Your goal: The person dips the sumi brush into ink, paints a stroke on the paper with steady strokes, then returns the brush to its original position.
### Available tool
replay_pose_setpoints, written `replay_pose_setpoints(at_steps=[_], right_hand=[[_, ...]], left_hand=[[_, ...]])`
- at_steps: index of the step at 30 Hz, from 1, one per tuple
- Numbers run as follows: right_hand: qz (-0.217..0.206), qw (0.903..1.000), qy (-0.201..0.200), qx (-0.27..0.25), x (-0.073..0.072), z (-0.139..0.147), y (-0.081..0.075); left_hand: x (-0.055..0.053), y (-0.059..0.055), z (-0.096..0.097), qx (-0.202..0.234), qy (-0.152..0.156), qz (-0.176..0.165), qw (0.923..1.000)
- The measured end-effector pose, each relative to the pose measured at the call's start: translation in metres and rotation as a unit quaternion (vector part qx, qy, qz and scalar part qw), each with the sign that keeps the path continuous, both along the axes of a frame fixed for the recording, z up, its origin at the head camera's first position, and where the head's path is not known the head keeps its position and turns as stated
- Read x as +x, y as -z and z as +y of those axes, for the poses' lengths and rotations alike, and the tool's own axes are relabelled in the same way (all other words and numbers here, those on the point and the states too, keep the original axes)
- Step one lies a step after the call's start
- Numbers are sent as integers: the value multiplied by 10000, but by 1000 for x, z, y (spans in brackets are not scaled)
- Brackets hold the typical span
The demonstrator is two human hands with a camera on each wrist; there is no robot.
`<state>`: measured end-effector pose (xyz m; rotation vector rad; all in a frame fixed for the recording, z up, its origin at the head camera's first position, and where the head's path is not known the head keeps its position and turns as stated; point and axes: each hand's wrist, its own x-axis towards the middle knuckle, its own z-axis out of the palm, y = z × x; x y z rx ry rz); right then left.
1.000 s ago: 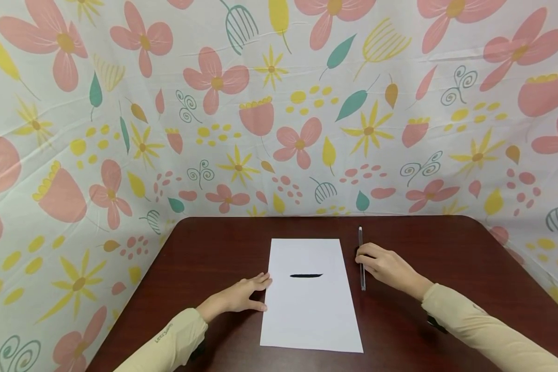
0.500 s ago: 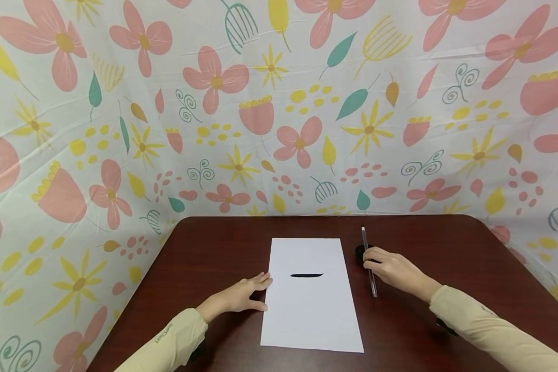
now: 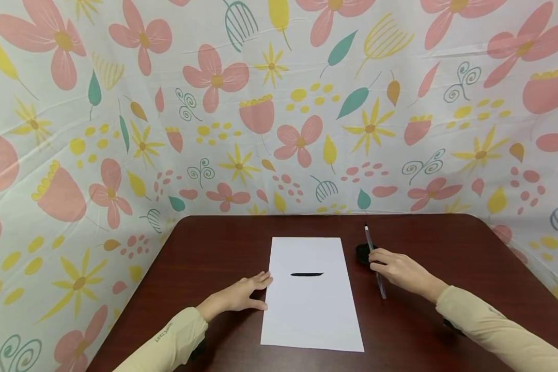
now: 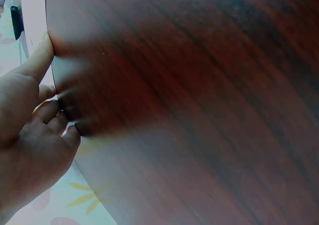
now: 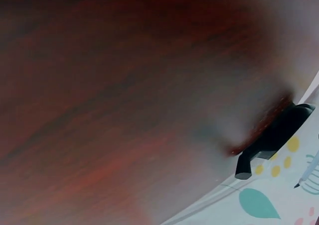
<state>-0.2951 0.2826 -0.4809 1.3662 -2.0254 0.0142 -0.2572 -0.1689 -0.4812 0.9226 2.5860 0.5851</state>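
Observation:
A white sheet of paper [image 3: 312, 310] lies on the dark red-brown table, with one thick black stroke [image 3: 307, 274] across its upper half. My left hand [image 3: 239, 294] rests at the paper's left edge, fingers spread and thumb apart; the left wrist view shows the same hand [image 4: 37, 120] at the edge. To the right of the sheet, my right hand [image 3: 402, 271] pinches a slim brush [image 3: 380, 284] around the middle of its handle. Its dark tip leans to the far left, with a white band just below. Behind the fingers sits a round black dish [image 3: 362, 253], partly covered.
A wooden table [image 3: 204, 243] with rounded far corners stands against a white flower-print cloth [image 3: 279, 103]. In the right wrist view, the black dish [image 5: 276, 133] shows a short protruding part, and the brush's pale section [image 5: 311, 170] enters at the right edge.
My right hand has shifted right and slightly nearer, taking the brush along. The brush now slants more, its lower end swung rightward, and more of the dish shows. My left hand has stayed put.

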Motion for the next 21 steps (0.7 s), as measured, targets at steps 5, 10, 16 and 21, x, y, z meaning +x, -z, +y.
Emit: replay_pose_setpoints(at_steps=[5,10,16,21], right_hand=[[55,9999,-81,64,2,6,1],[81,9995,-232,182,3,11,0],[110,9990,-384,199,3,17,2],[191,9985,-444,253,4,22,7]], left_hand=[[-1,0,0,-6,-7,5,10000],[0,-1,0,-15,3,21,10000],[0,0,0,-41,-14,10,10000],[0,0,0,-66,-13,46,10000]])
